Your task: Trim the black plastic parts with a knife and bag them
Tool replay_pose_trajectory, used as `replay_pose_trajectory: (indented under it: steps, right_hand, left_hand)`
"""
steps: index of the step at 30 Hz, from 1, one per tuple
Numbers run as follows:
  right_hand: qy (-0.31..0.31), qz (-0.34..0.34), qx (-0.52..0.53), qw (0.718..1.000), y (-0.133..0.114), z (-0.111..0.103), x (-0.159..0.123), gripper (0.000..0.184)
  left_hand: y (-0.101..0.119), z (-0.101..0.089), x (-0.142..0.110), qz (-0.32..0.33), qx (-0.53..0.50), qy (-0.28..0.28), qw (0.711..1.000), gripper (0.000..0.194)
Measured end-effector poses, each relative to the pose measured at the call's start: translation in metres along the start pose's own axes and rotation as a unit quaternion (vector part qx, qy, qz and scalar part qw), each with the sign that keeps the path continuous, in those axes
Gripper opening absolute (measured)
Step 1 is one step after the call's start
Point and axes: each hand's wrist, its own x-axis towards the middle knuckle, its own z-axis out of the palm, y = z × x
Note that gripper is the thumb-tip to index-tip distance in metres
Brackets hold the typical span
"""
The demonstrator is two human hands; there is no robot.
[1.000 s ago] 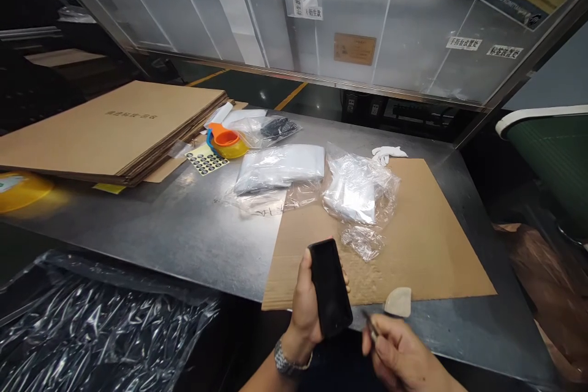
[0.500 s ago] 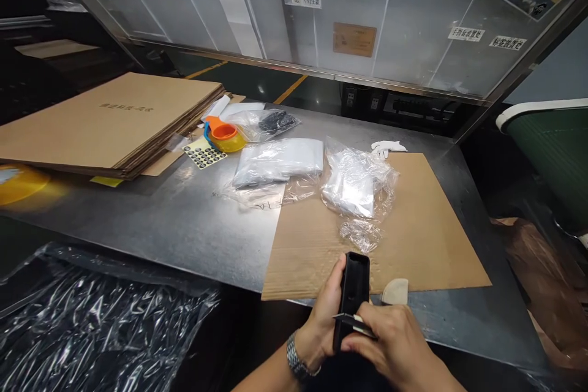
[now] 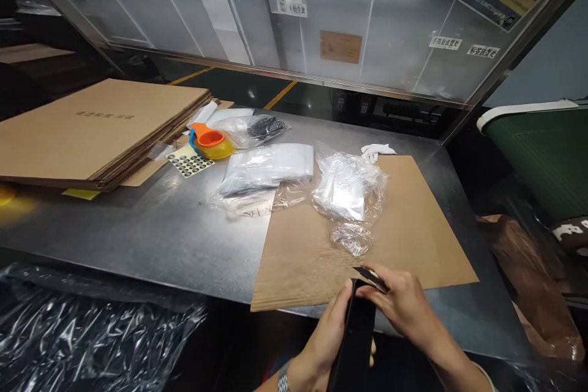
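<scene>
My left hand (image 3: pixel 324 337) is closed around a long black plastic part (image 3: pixel 357 331), held upright at the table's front edge. Its fingertips show on the part's right side. In my right hand (image 3: pixel 404 297) is a small knife (image 3: pixel 371 277) with a thin pointed blade. The blade points left, just above the top end of the black part. My right fingertips are at that top end; whether the blade touches it I cannot tell. Beyond both hands lies a flat cardboard sheet (image 3: pixel 294 263), with a crumpled clear bag (image 3: pixel 342 190) of white sheets on it.
Another clear bag with white sheets (image 3: pixel 271 165) lies left of it. Farther left are an orange and yellow tape ring (image 3: pixel 212 139), a sticker sheet (image 3: pixel 188 162) and stacked cardboard (image 3: pixel 105 128). A white glove (image 3: pixel 376 150) lies at the back. Black plastic film (image 3: pixel 92 331) hangs front left.
The black part has turned, so its hollow side no longer shows, and sits lower. My right hand with the knife has moved up to its top end. The view has shifted slightly.
</scene>
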Motion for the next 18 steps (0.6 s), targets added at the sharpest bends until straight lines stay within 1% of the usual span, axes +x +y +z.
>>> replay_pose_trajectory:
  steps: [2, 4, 6, 10, 13, 15, 17, 18]
  right_hand:
    - [-0.02, -0.02, 0.052, 0.998, 0.0, -0.004, 0.003, 0.017]
    - [-0.036, -0.029, 0.083, 0.995, 0.001, -0.003, 0.005, 0.027]
    - [-0.039, -0.028, 0.115, 0.992, 0.003, 0.0, 0.007, 0.035]
    - [-0.004, 0.021, 0.192, 0.981, 0.009, 0.004, 0.008, 0.036]
    - [0.021, 0.065, 0.196, 0.978, 0.013, 0.006, -0.002, 0.031]
    - [0.009, 0.105, 0.185, 0.977, 0.012, 0.012, -0.015, 0.027]
    - [-0.034, 0.137, 0.182, 0.973, 0.009, 0.023, -0.029, 0.026]
    - [-0.059, 0.143, 0.187, 0.97, 0.007, 0.029, -0.035, 0.027]
  left_hand:
    - [-0.001, -0.001, -0.001, 0.012, 0.003, -0.002, 1.0, 0.068]
    - [-0.002, -0.001, -0.001, 0.019, 0.004, -0.008, 1.0, 0.068]
    - [-0.003, -0.002, 0.0, 0.017, 0.005, -0.017, 1.0, 0.069]
    - [0.0, -0.004, 0.001, -0.005, -0.009, -0.037, 0.999, 0.072]
    - [0.007, -0.006, 0.001, -0.007, -0.055, -0.038, 0.998, 0.069]
    - [0.012, -0.008, 0.001, 0.021, -0.105, -0.019, 0.994, 0.065]
    - [0.015, -0.008, 0.001, 0.063, -0.144, -0.002, 0.988, 0.061]
    - [0.016, -0.008, 0.001, 0.089, -0.154, 0.006, 0.984, 0.06]
